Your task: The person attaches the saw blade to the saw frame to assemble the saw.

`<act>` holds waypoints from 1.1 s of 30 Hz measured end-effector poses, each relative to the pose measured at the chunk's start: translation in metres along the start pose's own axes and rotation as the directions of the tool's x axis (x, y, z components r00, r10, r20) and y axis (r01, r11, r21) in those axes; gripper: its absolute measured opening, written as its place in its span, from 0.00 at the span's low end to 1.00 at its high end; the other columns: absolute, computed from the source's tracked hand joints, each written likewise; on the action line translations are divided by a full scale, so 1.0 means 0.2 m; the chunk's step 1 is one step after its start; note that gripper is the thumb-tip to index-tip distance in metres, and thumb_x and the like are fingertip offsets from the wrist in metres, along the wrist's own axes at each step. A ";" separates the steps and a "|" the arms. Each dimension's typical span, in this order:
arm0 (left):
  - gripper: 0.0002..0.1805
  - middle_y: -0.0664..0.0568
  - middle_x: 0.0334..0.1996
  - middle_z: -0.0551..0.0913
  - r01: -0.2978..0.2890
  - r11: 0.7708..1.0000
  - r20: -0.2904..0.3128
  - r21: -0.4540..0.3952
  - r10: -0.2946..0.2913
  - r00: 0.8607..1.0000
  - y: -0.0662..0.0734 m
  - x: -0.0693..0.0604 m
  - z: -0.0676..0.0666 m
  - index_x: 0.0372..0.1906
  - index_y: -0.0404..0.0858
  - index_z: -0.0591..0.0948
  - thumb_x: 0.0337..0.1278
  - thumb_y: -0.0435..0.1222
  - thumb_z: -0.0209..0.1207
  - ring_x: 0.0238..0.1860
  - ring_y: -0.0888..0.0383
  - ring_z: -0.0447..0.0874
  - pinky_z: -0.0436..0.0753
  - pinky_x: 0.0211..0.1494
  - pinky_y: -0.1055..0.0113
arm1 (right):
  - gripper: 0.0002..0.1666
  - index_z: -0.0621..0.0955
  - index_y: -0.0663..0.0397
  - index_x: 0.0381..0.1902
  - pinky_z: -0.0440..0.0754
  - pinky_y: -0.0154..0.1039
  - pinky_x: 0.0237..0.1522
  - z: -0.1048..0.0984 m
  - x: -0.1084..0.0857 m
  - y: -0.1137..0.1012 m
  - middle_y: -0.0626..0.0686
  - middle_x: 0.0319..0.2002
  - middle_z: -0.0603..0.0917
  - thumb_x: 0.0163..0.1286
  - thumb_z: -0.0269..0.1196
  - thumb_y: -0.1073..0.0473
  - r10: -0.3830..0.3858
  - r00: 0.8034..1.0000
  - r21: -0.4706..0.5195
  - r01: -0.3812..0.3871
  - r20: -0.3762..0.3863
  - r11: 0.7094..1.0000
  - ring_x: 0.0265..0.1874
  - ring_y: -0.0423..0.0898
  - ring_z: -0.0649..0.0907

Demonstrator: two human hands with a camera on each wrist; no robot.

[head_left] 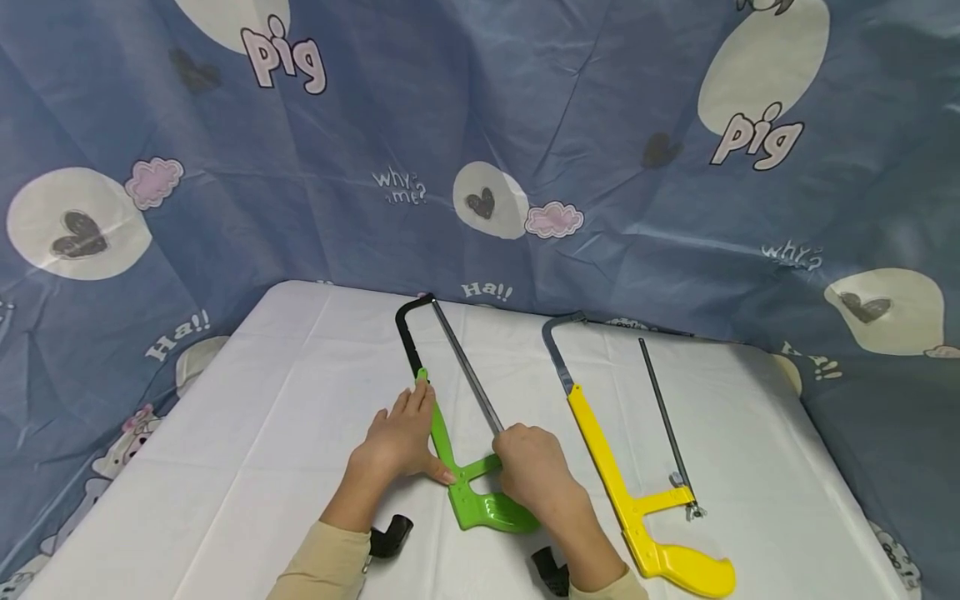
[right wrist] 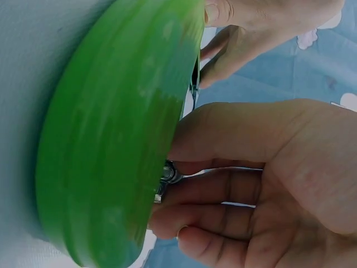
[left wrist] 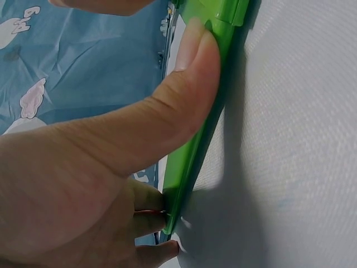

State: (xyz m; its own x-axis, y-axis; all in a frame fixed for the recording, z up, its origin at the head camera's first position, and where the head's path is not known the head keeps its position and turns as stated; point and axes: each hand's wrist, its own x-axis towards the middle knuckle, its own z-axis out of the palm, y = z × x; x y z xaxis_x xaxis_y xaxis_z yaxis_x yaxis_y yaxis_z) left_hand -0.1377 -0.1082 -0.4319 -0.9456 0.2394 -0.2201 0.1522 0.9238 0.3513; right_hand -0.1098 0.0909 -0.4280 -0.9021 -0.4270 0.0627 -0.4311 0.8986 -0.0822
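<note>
A green-handled hacksaw (head_left: 442, 433) lies on the white cloth, its black front frame pointing away and its grey blade (head_left: 468, 367) on the right side. My left hand (head_left: 401, 442) presses on the green frame with fingers stretched along it. In the left wrist view the left thumb (left wrist: 192, 78) rests flat on the green part. At the blade's near end, my right hand (head_left: 536, 471) has its fingers curled in a pinch. The right wrist view shows a small metal wing-nut fitting (right wrist: 169, 173) at those fingertips, partly hidden by them and the green handle (right wrist: 117, 139).
To the right lies a yellow-handled hacksaw (head_left: 607, 450), its blade (head_left: 663, 408) attached at the near end and apart from the front of the frame. Black camera mounts (head_left: 392, 537) sit at the wrists. A blue printed curtain (head_left: 480, 125) hangs behind the table (head_left: 300, 400).
</note>
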 end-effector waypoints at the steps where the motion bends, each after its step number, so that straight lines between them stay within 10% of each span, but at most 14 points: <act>1: 0.75 0.34 0.79 0.50 -0.001 1.000 0.000 0.002 0.001 1.000 0.00 0.00 0.00 0.76 0.28 0.54 0.20 0.57 0.81 0.78 0.35 0.51 0.61 0.71 0.33 | 0.18 0.72 0.47 0.12 0.64 0.33 0.16 0.00 0.00 0.00 0.46 0.15 0.73 0.49 0.64 0.73 0.005 1.000 0.004 -0.005 0.000 1.000 0.15 0.40 0.65; 33: 0.76 0.34 0.79 0.50 0.003 1.000 0.017 0.014 -0.003 1.000 -0.01 0.01 0.00 0.77 0.29 0.53 0.20 0.57 0.81 0.78 0.35 0.50 0.61 0.72 0.33 | 0.14 0.74 0.48 0.18 0.65 0.33 0.17 -0.02 0.02 0.06 0.44 0.14 0.72 0.46 0.66 0.71 0.024 0.990 0.272 -0.061 0.136 0.960 0.15 0.40 0.68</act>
State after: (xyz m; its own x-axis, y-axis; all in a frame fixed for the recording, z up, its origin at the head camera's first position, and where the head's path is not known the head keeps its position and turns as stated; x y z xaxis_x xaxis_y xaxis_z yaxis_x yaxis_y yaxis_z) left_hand -0.1397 -0.1099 -0.4322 -0.9411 0.2416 -0.2366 0.1534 0.9285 0.3383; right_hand -0.1192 0.1002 -0.4249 -0.9068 -0.4148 -0.0754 -0.3647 0.8616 -0.3531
